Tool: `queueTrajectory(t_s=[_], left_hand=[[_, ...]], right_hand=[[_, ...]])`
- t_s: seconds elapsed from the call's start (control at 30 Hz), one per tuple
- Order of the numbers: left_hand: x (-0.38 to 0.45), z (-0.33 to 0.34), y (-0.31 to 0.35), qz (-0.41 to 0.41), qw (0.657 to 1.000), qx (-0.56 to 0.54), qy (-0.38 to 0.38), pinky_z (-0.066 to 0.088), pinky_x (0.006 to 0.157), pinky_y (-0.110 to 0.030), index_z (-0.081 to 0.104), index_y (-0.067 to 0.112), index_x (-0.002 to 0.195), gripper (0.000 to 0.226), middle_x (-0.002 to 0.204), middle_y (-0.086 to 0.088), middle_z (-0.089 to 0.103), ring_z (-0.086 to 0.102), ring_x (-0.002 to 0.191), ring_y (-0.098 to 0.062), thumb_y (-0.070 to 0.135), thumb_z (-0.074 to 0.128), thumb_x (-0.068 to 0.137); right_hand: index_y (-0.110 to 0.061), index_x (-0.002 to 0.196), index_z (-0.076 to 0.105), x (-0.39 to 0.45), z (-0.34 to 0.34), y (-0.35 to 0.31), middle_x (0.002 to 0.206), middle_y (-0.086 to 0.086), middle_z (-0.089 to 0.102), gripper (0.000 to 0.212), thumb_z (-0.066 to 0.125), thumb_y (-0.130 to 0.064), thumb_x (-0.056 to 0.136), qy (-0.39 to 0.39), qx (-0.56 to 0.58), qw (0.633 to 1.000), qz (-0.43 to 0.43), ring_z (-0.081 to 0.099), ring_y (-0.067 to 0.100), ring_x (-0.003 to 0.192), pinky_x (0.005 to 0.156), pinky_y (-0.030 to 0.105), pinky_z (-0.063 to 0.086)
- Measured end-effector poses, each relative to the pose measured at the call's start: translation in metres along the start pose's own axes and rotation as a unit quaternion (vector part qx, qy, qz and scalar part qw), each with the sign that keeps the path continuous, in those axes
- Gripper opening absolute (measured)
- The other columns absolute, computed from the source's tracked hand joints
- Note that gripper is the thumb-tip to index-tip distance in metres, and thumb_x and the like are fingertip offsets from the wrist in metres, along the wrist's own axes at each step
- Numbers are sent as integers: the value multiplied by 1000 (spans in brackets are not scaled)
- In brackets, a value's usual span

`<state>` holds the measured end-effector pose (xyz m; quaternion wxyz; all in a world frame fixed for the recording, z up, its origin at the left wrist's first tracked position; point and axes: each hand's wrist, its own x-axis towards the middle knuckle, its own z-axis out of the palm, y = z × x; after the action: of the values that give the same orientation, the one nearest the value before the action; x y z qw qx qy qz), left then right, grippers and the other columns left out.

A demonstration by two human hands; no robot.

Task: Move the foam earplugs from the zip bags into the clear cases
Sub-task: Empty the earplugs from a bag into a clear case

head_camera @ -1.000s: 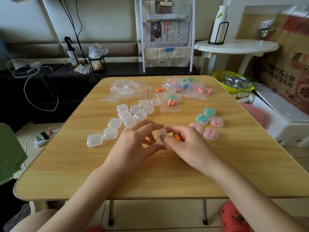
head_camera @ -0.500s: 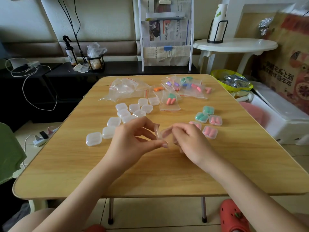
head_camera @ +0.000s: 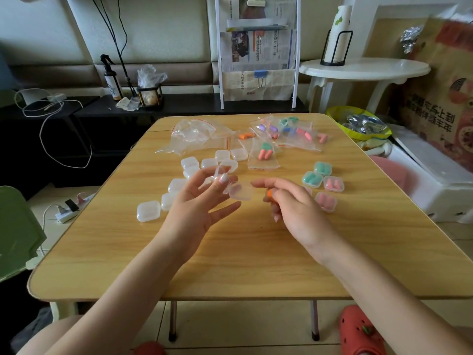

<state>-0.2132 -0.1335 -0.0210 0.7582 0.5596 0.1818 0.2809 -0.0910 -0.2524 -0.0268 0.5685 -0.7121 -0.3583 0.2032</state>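
My left hand holds an opened clear case above the wooden table, thumb and forefinger on its lid, the other fingers spread. My right hand is a little to the right of the case, fingers curled around orange earplugs. Several empty closed clear cases lie to the left. Filled cases with green earplugs and pink earplugs sit to the right. Zip bags with coloured earplugs lie at the far side, beside empty crumpled zip bags.
Beyond the table stand a white newspaper rack and a dark low shelf with a spray bottle. A white round side table and a yellow bowl are at the right. A power strip lies on the floor at left.
The two hands were together at the case; now they have come apart. The case is open in my left hand, and my right hand has drawn right with the orange earplugs.
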Motion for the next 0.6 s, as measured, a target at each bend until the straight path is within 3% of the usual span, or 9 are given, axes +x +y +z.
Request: queueTrajectory(t_s=[0.1, 0.23, 0.43, 0.6], left_hand=[[-1, 1, -2, -7, 1000, 13, 3, 56, 86, -39, 62, 13, 114, 40, 113, -9, 69, 64, 108, -27, 27, 64, 76], [-2, 7, -7, -26, 999, 7, -17, 56, 83, -34, 61, 11, 116, 43, 112, -13, 68, 66, 104, -27, 25, 65, 75], [-5, 17, -12, -47, 997, -20, -51, 56, 84, -29, 60, 11, 115, 38, 99, -13, 70, 69, 95, -25, 21, 63, 79], [-4, 16, -10, -54, 998, -33, -17, 55, 87, -32, 61, 10, 115, 42, 109, -22, 66, 67, 101, -32, 24, 65, 76]], right_hand=[[-23, 114, 61, -3, -2, 0, 86, -4, 63, 22, 49, -14, 98, 14, 12, 997, -70, 58, 7, 73, 65, 19, 49], [-8, 90, 59, -4, -3, -4, 79, 5, 68, 9, 67, -8, 85, 62, 76, 989, -111, 65, 11, 65, 60, 16, 50], [-11, 76, 62, -6, 0, -1, 65, -4, 68, 14, 75, -13, 79, 72, -58, 982, -166, 59, 0, 58, 57, 9, 40], [-15, 78, 59, -4, 4, 1, 69, -20, 55, 15, 73, -17, 82, 82, -209, 946, -234, 50, 2, 69, 62, 10, 35]])
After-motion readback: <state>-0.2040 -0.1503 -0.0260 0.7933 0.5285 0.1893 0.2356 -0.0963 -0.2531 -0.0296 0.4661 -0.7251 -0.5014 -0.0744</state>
